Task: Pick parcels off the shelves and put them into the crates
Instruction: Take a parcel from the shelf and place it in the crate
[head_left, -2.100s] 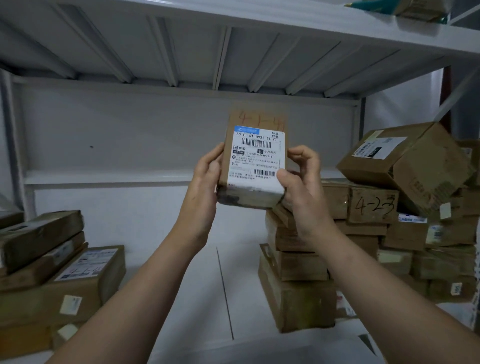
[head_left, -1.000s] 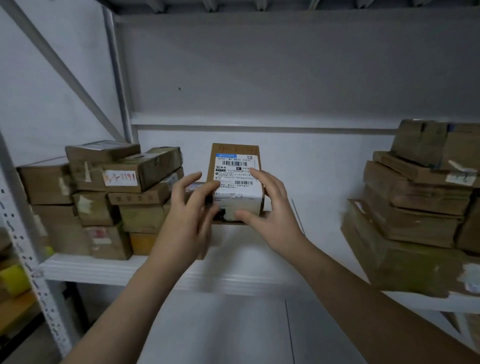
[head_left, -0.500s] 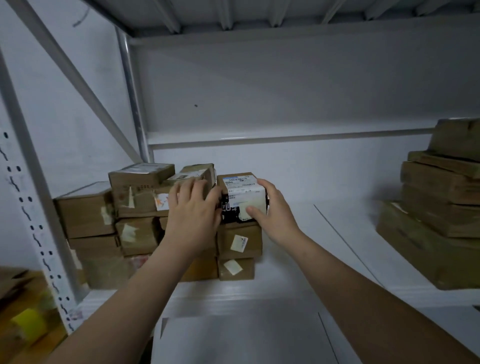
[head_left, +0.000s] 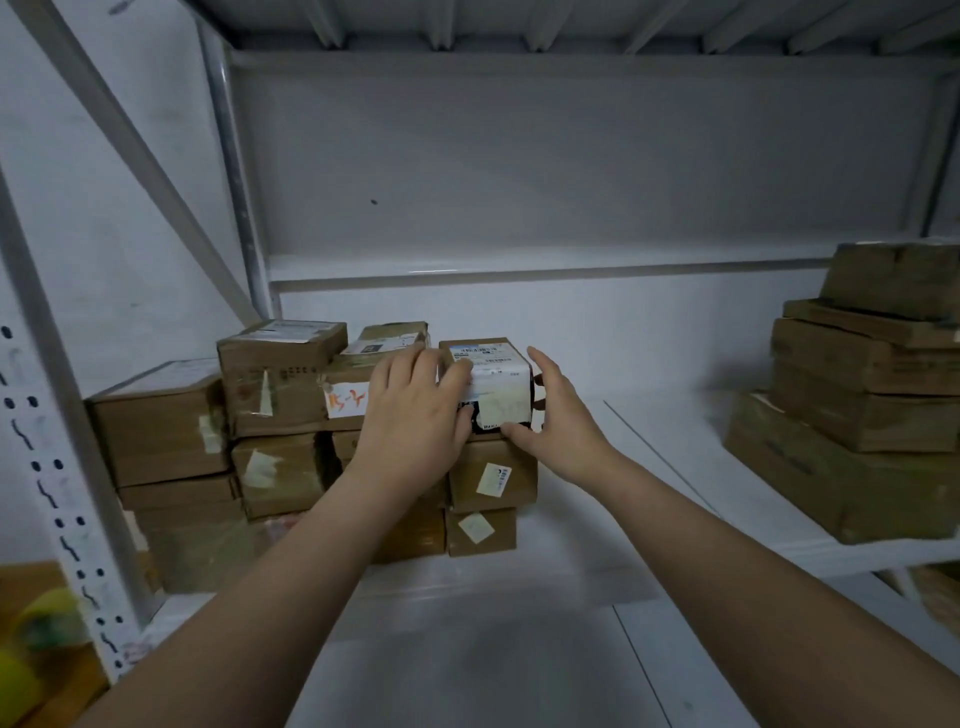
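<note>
On top of the left stack of boxes, at its right end, the parcel lies flat, long axis pointing at the back wall. Its white label is too blurred to read. The left hand lays straight fingers on it, and the right hand grips its right side. Two seconds ago it was held upright in mid-air.
</note>
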